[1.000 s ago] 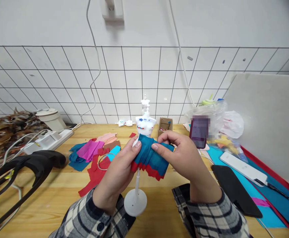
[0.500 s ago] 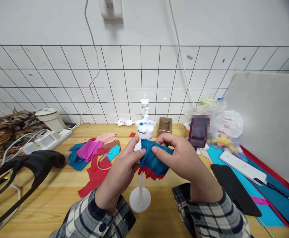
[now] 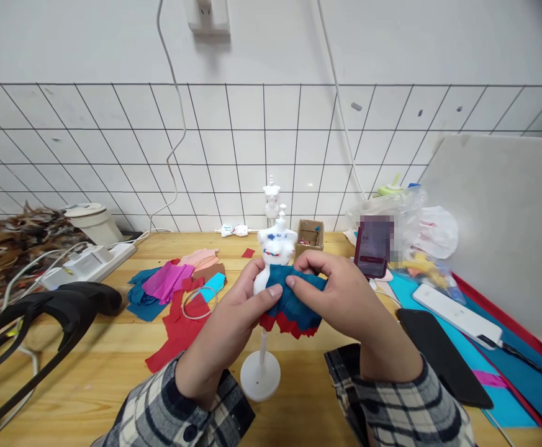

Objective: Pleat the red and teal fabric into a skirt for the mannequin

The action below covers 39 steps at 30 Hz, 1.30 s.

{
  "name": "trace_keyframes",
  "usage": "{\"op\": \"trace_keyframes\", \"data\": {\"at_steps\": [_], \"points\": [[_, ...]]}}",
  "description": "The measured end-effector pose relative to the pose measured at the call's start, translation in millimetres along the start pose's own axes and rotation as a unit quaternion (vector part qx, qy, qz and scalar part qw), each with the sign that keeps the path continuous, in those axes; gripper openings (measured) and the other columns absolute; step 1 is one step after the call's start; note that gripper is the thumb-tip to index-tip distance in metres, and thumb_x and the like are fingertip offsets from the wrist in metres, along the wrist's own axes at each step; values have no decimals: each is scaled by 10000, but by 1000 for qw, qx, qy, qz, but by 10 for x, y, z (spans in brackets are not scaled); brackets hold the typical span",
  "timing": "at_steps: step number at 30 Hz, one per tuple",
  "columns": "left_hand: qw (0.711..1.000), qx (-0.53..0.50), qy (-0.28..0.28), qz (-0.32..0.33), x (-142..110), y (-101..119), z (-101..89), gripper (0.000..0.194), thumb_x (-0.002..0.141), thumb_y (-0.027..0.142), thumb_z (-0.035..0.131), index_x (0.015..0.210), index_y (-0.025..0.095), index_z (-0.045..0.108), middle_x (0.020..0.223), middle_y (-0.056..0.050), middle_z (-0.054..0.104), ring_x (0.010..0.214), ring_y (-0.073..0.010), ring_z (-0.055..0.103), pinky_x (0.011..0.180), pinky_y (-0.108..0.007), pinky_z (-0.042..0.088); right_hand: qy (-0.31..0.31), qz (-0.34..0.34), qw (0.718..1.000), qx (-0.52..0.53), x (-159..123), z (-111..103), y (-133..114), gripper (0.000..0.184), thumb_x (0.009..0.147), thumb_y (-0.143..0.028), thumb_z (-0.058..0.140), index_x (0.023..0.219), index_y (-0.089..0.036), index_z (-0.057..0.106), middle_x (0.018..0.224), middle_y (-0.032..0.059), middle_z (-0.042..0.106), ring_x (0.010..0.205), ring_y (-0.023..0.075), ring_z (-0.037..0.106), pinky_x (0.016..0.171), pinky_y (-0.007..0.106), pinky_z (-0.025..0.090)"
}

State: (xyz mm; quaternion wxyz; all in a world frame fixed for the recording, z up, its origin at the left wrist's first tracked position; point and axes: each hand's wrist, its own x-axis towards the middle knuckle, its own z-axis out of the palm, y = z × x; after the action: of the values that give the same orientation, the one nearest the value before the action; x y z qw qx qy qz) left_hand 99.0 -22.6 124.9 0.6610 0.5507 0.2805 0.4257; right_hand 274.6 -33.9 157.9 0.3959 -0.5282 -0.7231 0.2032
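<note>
A small white dress form (image 3: 277,239) with blue and red marks on its chest leans slightly on a round white base (image 3: 260,375). Around its lower front lies a pleated piece of teal crepe paper (image 3: 293,307), with jagged red paper (image 3: 293,331) showing below its edge. My left hand (image 3: 240,307) is closed about the form's hip, its thumb pressing on the teal paper and its other fingers hidden behind. On the other side my right hand (image 3: 340,292) pinches the top of the teal paper between thumb and fingers.
Red paper scraps (image 3: 184,329), magenta paper (image 3: 168,282) and a ring (image 3: 199,302) lie left. A second white form (image 3: 272,197) and small cardboard box (image 3: 310,234) stand behind. At right are a phone (image 3: 373,248), black slab (image 3: 442,357) and white power bank (image 3: 457,315).
The form's top has tilted a little to the right and its base has shifted slightly left. My left thumb has slid right over the teal paper, whose lower edge now parts more.
</note>
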Motion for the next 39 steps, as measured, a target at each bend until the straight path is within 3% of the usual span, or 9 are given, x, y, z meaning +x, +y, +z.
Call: {"op": "trace_keyframes", "data": {"at_steps": [6,14,18,21,25,30,39], "points": [[998,68,4,-13,2,0,15,564,798,388,727,1276,244,464,805,25,546,635,-86,466,547,-187,385,2,5,1000,-7,4,-10,-6,154,793,-283,608,677,-200,551,624,-52,536,574,93,442,515,217,325],[1000,26,4,-4,26,17,-5,430,862,305,640,1263,244,497,938,-13,601,792,-128,540,711,-239,452,-8,20,1000,-7,22,-15,3,171,794,-331,614,695,-198,572,644,-41,565,584,101,460,517,219,330],[997,70,-14,-29,8,23,-31,549,791,308,717,1282,242,482,823,16,564,691,-114,510,599,-212,424,-14,9,1000,-18,19,-14,9,155,790,-316,623,693,-201,584,633,-45,567,581,101,458,518,221,325],[994,104,9,-29,6,25,-9,543,794,368,720,1270,229,498,793,16,562,662,-110,504,560,-204,405,-20,10,1000,-18,20,-8,15,151,797,-299,617,688,-201,579,634,-44,572,583,102,465,522,222,328],[999,31,18,-4,21,31,14,418,875,368,630,1257,225,540,901,-28,622,817,-153,574,703,-244,463,-41,26,999,15,17,-44,32,181,800,-370,643,751,-201,605,696,-21,603,632,121,513,547,229,374],[999,-27,23,7,28,46,-23,429,842,327,674,1243,220,568,807,-6,620,737,-143,569,668,-236,455,-79,21,994,69,-9,-122,43,226,815,-416,640,780,-193,626,714,-2,613,643,130,539,547,230,404],[999,-39,1,-28,9,2,25,422,883,342,625,1277,228,525,962,-41,658,815,-154,603,754,-271,476,-8,19,1000,16,-3,-33,-4,190,820,-341,624,693,-201,601,610,-42,547,558,97,461,503,214,345]]}}
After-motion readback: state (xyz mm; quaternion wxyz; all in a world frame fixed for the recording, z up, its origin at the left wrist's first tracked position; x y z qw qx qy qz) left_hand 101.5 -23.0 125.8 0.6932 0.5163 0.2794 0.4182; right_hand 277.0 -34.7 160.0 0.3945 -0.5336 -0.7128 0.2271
